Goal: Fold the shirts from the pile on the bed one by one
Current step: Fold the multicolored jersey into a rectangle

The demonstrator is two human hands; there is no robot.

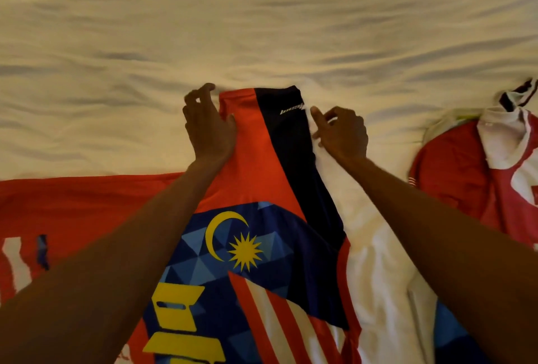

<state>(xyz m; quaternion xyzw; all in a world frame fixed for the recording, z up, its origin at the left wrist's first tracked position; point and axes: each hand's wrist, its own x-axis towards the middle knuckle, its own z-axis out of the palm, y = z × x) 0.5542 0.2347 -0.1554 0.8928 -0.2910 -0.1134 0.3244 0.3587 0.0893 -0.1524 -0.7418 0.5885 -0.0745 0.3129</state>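
- While the shirt [250, 247] lies spread in the middle of the bed [262, 14], only its far end is narrowed to a strip, so I judge this fold begun but not finished; the near part is wide and flat.
- It is a sports shirt, orange-red at the far end with a navy panel alongside. Nearer the person come a blue patch with a yellow crescent and star, red and white stripes, and yellow blocks.
- The left hand [209, 130] is at the strip's left edge, thumb over the orange cloth and fingers curled beside it, seemingly pinching that edge.
- The right hand [340, 130] is at the strip's right edge, forefinger out against the navy panel and the other fingers curled; whether it grips cloth I cannot tell. The two hands are apart, one on each side.
- A white cloth [378, 247] lies under the right forearm and a red cloth [72, 203] lies to the left; whether either belongs to this shirt is unclear.
- The pile [480, 165] of crumpled red and white shirts sits at the right edge, well apart, so more folding remains. No folded stack shows.
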